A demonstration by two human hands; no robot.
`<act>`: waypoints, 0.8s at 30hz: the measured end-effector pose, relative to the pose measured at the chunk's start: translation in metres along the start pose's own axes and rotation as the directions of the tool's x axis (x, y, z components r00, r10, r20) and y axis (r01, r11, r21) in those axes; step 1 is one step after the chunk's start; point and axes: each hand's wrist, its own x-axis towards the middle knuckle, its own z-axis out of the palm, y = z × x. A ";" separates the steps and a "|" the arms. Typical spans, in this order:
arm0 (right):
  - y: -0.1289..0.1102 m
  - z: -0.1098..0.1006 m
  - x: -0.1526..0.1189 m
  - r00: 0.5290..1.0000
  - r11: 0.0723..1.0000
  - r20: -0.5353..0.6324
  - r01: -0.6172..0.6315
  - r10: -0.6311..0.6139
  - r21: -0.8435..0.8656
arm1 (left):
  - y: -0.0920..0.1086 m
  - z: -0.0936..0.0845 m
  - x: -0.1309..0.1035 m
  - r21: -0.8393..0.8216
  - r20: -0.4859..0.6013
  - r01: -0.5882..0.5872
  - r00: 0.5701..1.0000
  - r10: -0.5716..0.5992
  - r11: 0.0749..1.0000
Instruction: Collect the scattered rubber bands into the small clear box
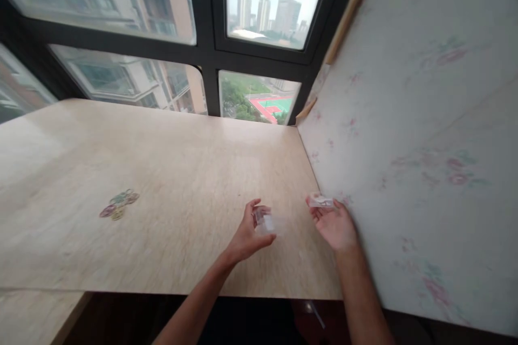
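Near the front right of the pale marbled ledge, my left hand (251, 233) curls its fingers and thumb around a clear plastic box (267, 222), whose right side is blurred. Close to the wall, my right hand (334, 223) is palm up and grips a small clear plastic piece (321, 201) between thumb and fingertips. The two hands are apart, with a gap between the plastic pieces. Several thin coloured rings (119, 204), green, purple and yellow among them, lie in a loose cluster on the ledge at the left.
The marbled ledge (174, 172) runs back to dark-framed windows (206, 38). A floral-papered wall (404, 118) rises close beside my right hand and forearm. The ledge's front edge lies below both hands, with a dark area beneath.
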 end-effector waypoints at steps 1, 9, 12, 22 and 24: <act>-0.002 0.000 0.007 0.999 0.999 -0.035 -0.008 0.009 0.045 | -0.004 0.011 0.005 0.051 0.041 -0.007 0.999 0.005 0.999; -0.010 0.016 0.056 0.969 0.966 -0.207 -0.081 0.134 0.244 | -0.014 0.050 0.037 0.419 0.211 -0.104 0.977 0.015 0.902; -0.016 0.024 0.064 0.964 0.949 -0.207 -0.101 0.168 0.298 | -0.013 0.055 0.046 0.523 0.243 -0.146 0.970 0.017 0.840; -0.019 0.040 0.032 0.955 0.905 -0.004 -0.280 0.297 0.321 | -0.027 0.067 0.060 0.821 0.248 -0.257 0.965 0.088 0.509; -0.019 0.041 0.025 0.958 0.907 0.002 -0.272 0.286 0.322 | -0.032 0.069 0.059 0.851 0.224 -0.241 0.970 0.091 0.466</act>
